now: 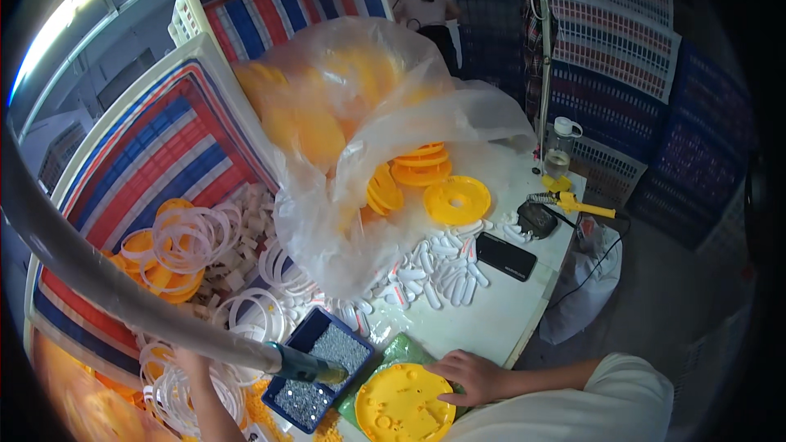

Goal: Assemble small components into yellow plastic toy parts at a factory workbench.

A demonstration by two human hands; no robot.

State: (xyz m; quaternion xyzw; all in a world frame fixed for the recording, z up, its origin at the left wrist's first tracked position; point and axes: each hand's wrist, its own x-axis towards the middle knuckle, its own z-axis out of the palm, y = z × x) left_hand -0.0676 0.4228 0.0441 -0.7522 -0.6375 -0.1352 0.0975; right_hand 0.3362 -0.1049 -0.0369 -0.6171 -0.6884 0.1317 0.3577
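My left hand (pixel 182 358) is mostly hidden among the white rings (pixel 184 397), so I cannot tell its fingers' state; only the forearm rises from the near edge. My right hand (pixel 472 376) (entering from the right) lies flat, fingers spread, on the far rim of 1 yellow disc (pixel 404 403), near centre. The blue tray (pixel 314 330) of small grey parts sits just left.

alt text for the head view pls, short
A person's right hand rests on a round yellow plastic disc at a white table's edge; the left hand reaches among white plastic rings, near a blue tray of small screws.
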